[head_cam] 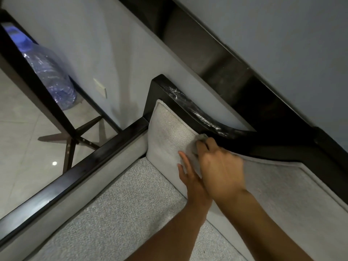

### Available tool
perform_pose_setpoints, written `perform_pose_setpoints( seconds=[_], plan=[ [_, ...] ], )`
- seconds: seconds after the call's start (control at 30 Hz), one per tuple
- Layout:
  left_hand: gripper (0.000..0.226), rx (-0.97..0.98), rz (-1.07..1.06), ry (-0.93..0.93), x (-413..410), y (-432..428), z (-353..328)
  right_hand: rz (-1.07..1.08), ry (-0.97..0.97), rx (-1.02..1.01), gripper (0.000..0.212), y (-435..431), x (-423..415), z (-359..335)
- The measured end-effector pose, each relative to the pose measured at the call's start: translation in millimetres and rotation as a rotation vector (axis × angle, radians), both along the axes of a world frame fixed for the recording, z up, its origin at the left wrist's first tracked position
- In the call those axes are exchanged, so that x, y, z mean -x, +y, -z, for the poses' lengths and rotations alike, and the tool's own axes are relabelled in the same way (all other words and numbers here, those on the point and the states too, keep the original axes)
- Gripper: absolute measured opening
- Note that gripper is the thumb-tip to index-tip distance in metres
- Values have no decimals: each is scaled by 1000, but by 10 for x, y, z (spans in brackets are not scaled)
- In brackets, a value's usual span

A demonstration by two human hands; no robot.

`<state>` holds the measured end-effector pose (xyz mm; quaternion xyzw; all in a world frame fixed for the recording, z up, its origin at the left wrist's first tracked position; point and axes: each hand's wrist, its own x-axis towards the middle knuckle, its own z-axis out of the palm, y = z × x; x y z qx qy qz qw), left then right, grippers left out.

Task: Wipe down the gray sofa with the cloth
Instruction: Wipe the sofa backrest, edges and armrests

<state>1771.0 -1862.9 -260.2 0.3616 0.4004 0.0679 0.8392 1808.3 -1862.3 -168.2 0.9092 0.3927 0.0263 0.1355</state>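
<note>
Nearest you, your left hand [185,172] lies flat, fingers straight, bracing the back cushion [167,132] of the sofa [122,204]. Just beyond it, toward 1 o'clock, your right hand [220,166] has its fingers curled round the bunched cloth [202,137], pressed where the cushion meets the dark frame [180,98]. You look mid-wipe along the cushion's top edge. Next, likely sweep toward 4 o'clock along that seam with firm pressure.

1. The sofa [131,204] fabric is light gray with a fine speckled fleck.
2. Its frame [105,157] is glossy black, streaked with white smears on the curved top rail.
3. The cloth [202,137] is mottled gray.
4. The bottle [50,72] is translucent blue-violet.
5. The floor tiles [18,138] are off-white; the wall [113,44] is pale gray.
</note>
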Motion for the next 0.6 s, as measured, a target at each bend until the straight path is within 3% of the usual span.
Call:
perform_pose_setpoints(
  seconds=[0.03, 0.1, 0.17, 0.27, 0.4, 0.47, 0.53, 0.6],
  plan=[
    [126, 18, 11, 1, 6, 10, -10, 14, 18, 16, 51, -41, 19, -40],
    [95, -27, 115, 2, 32, 39, -33, 37, -29, 71, 26, -283, 78, -133],
    [83, -115, 186, 15, 38, 14, 9, 78, -21, 139, 52, -527, 99, -236],
    [84, -146, 173, 17, 72, 60, 13, 91, -48, 129, 55, -458, 55, -167],
    [111, -149, 131, -49, 63, 99, 35, -11, -64, 73, 27, -6, -30, 82],
    [123, -100, 130, -62, 81, 123, 53, 3, -35, 124, 37, -95, -28, 31],
    [99, -171, 185, -31, 124, 152, 26, 32, 13, 187, 63, -366, 15, -107],
    [83, -214, 191, -26, 175, 142, 33, 61, 18, 206, 65, -586, 75, -230]
  ],
)
